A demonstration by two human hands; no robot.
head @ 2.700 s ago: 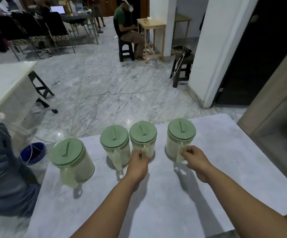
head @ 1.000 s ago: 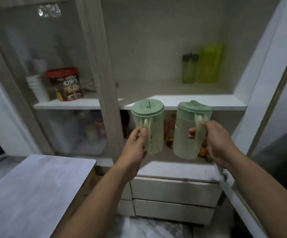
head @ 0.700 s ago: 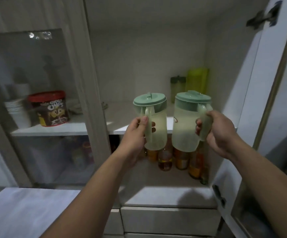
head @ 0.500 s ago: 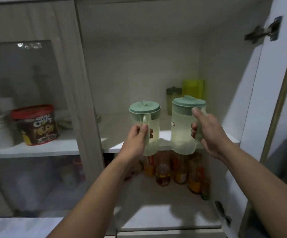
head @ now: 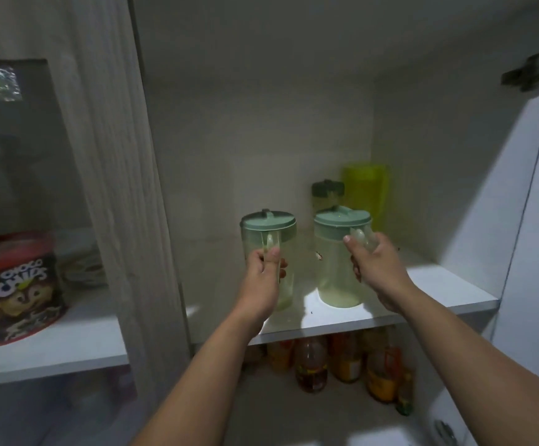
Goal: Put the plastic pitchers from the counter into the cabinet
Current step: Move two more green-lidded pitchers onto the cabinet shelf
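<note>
Here, two pitchers upright on the cabinet shelf (head: 438, 284), side by side, slightly apart. Left hand (head: 263, 278) curled round the handle of the left pitcher (head: 269, 239); right hand (head: 374, 268) wrapped round the handle of the right pitcher (head: 337, 268). Behind: a bottle (head: 327, 194) and a yellow jug (head: 366, 191). Left, behind glass, a tub (head: 13, 288). Below, bottles (head: 342, 358).

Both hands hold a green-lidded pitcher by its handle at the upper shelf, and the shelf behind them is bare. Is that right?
Not quite. In the head view the left hand and right hand do grip the left pitcher and right pitcher at the upper shelf, but a dark-lidded bottle and a yellow-green container stand behind them.
</note>
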